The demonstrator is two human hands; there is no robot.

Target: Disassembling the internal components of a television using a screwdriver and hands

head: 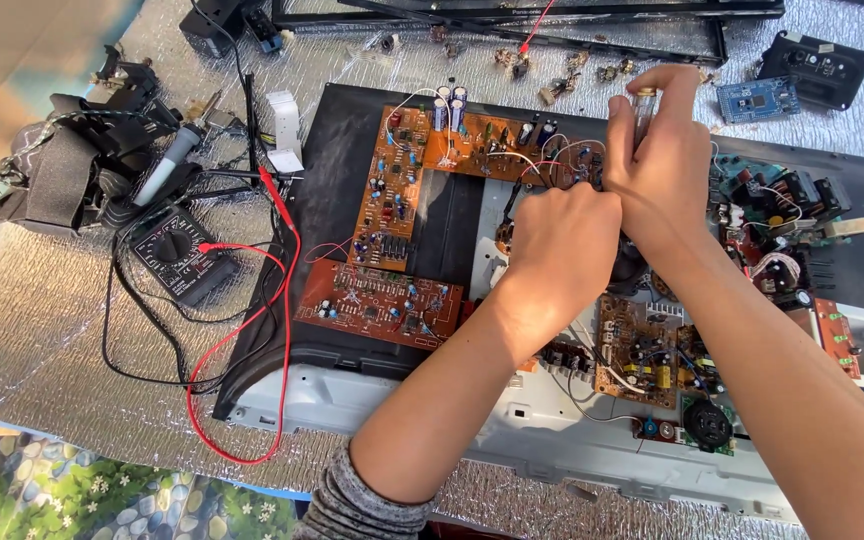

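Note:
My right hand [660,160] is closed around a clear-handled screwdriver [643,102], held upright over the opened device chassis [512,430]. Pressed against the right hand from the left, my left hand [560,245] is a fist resting low on the chassis, its fingers curled; whether it grips anything is hidden. Both hands hover over the spot where the orange circuit board [402,170] meets a tangle of wires. A second orange board [377,300] lies to the left of my left forearm. The screwdriver's tip is hidden behind the hands.
A black multimeter [180,252] with red leads [242,330] lies left on the silver foil mat [42,320]. A soldering iron [167,165] and black straps [52,170] sit farther left. Small boards [757,98], a black module [814,65] and loose screws lie at the back.

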